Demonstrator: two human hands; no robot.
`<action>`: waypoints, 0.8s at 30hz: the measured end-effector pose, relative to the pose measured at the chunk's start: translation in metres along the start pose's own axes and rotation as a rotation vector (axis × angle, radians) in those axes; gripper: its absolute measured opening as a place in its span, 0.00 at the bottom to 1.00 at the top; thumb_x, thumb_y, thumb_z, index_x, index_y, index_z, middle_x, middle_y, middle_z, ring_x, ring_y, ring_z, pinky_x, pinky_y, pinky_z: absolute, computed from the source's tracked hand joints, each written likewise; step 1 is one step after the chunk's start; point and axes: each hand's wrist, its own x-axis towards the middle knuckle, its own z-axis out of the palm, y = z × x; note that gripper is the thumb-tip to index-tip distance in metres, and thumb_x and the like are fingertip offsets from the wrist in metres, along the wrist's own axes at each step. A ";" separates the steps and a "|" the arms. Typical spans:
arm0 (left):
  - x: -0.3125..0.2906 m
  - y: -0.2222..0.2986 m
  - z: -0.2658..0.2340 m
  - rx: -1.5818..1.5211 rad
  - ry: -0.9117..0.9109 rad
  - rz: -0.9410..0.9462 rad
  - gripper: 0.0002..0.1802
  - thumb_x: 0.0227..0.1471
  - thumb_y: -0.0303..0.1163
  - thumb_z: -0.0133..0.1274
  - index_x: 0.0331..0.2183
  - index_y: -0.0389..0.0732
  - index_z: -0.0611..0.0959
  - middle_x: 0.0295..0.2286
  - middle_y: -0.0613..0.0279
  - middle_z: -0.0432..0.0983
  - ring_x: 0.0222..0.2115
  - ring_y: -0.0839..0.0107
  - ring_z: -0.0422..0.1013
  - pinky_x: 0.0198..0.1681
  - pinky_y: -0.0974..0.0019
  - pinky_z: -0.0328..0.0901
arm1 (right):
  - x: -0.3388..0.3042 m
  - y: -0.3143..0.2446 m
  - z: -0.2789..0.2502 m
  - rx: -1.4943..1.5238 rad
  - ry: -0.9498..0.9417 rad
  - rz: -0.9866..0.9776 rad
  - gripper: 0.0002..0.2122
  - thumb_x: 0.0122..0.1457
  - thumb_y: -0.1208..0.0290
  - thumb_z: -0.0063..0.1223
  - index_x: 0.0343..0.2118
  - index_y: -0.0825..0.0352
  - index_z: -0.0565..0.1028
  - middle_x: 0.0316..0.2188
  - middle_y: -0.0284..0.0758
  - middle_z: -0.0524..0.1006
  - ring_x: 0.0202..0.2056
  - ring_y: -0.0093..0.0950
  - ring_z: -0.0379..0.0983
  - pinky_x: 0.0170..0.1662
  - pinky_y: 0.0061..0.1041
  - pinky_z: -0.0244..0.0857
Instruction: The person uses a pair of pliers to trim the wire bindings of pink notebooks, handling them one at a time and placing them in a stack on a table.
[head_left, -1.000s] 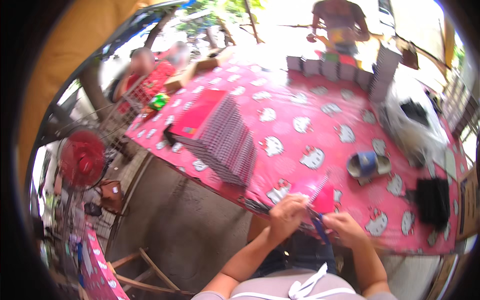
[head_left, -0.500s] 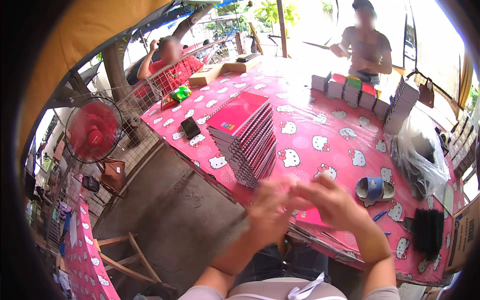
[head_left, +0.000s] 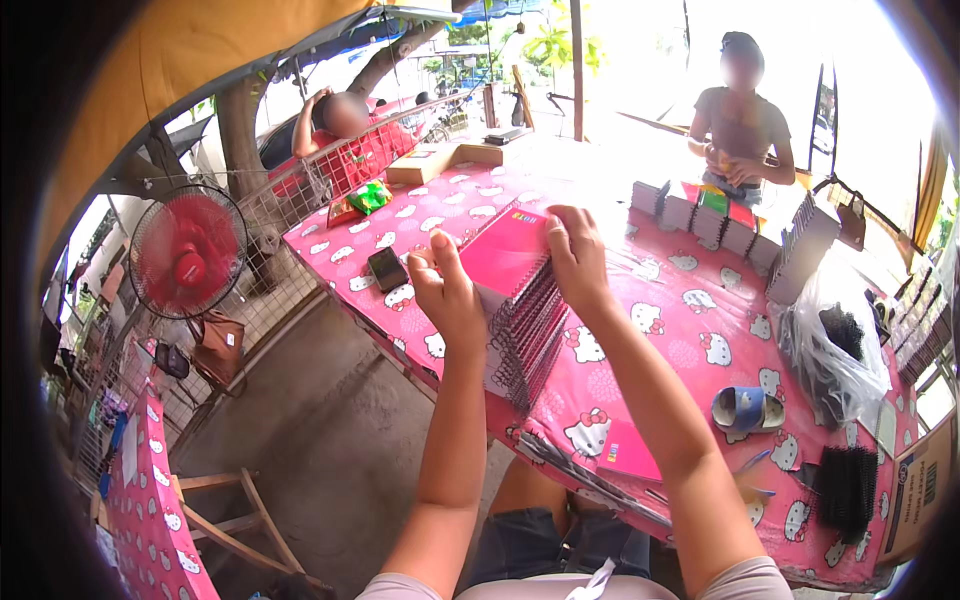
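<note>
A tall stack of pink-covered spiral notebooks (head_left: 525, 345) stands near the front edge of the table. On its top lies a pink spiral notebook (head_left: 505, 250) with a small coloured label at its far corner. My left hand (head_left: 448, 295) is at that notebook's left side, fingers curled against the edge and thumb raised. My right hand (head_left: 580, 260) grips its right side, fingers bent over the cover. The fingertips under the edges are hidden. Closer to me, a flat pink cover or notebook (head_left: 628, 452) lies by the table edge.
Right of my forearm are a blue sandal (head_left: 747, 410), black spiral bindings (head_left: 852, 490) and a plastic bag (head_left: 835, 350). A phone (head_left: 387, 269) lies left of the stack. Notebook piles (head_left: 735, 235) stand before a co-worker (head_left: 742, 120). Another person (head_left: 350, 150) sits beyond the fence.
My hands have moved forward from the near table edge to the top of the stack. The top cover's label now shows at the far corner instead of the near one.
</note>
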 end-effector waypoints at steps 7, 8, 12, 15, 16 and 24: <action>-0.049 0.026 -0.089 -0.306 0.045 0.263 0.23 0.60 0.47 0.40 0.48 0.39 0.66 0.47 0.51 0.69 0.47 0.61 0.67 0.50 0.58 0.61 | -0.169 0.046 -0.165 -0.417 -0.532 0.166 0.24 0.47 0.70 0.63 0.47 0.70 0.70 0.47 0.49 0.68 0.51 0.46 0.64 0.52 0.38 0.61; -0.068 0.042 -0.099 -0.404 0.008 0.286 0.23 0.60 0.47 0.40 0.49 0.39 0.65 0.46 0.53 0.70 0.46 0.60 0.67 0.51 0.58 0.61 | -0.198 0.050 -0.182 -0.439 -0.622 0.313 0.27 0.44 0.71 0.65 0.49 0.69 0.70 0.47 0.48 0.68 0.50 0.45 0.64 0.52 0.38 0.60; -0.148 0.063 -0.075 -0.548 -0.475 0.238 0.24 0.55 0.37 0.50 0.50 0.38 0.64 0.45 0.52 0.69 0.48 0.61 0.65 0.52 0.57 0.59 | -0.243 0.048 -0.185 -0.621 -0.615 0.447 0.22 0.40 0.67 0.67 0.41 0.66 0.74 0.44 0.40 0.71 0.48 0.42 0.65 0.49 0.36 0.61; -0.185 0.032 -0.051 -0.149 -0.747 -0.037 0.30 0.49 0.30 0.58 0.51 0.36 0.64 0.46 0.50 0.68 0.49 0.60 0.65 0.51 0.61 0.60 | -0.233 0.048 -0.182 -0.582 -0.629 0.559 0.17 0.39 0.67 0.67 0.32 0.66 0.72 0.38 0.39 0.72 0.44 0.40 0.66 0.45 0.37 0.61; -0.201 0.013 -0.043 -0.160 -0.729 -0.223 0.31 0.48 0.29 0.59 0.51 0.36 0.64 0.45 0.50 0.68 0.48 0.60 0.65 0.51 0.61 0.60 | -0.235 0.046 -0.181 -0.625 -0.576 0.467 0.17 0.39 0.67 0.67 0.30 0.66 0.72 0.36 0.39 0.72 0.42 0.40 0.67 0.44 0.38 0.62; -0.241 -0.003 -0.043 0.009 -0.926 0.004 0.26 0.46 0.15 0.54 0.49 0.43 0.74 0.37 0.51 0.69 0.37 0.59 0.71 0.39 0.64 0.67 | -0.253 -0.004 -0.167 -0.091 -0.045 0.377 0.16 0.38 0.84 0.65 0.26 0.66 0.66 0.26 0.35 0.73 0.26 0.30 0.71 0.31 0.25 0.66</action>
